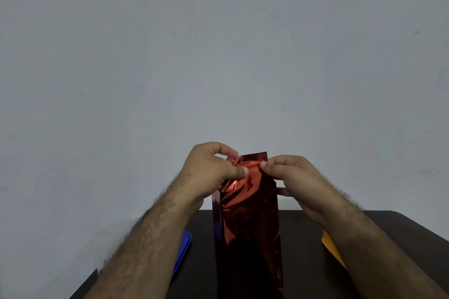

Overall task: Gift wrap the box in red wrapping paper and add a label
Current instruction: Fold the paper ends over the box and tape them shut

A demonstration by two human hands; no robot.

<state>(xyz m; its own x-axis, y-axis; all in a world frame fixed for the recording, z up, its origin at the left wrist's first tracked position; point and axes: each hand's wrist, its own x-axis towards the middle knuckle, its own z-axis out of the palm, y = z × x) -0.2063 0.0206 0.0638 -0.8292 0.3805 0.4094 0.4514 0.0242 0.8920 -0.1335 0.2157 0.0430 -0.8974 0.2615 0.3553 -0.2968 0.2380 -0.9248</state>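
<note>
Folding the top end of our tall box in shiny red foil wrapping paper (245,221), upright on the dark table (401,230).

Our left hand (211,172) and right hand (294,177) each pinch the crinkled top flap; the foil looks thin, slippery and springy, so we judge the creases the best place to grip.

One head-worn view looks forward from close behind both hands, tilted high: grey wall above them, dark table (401,230) below.
</note>
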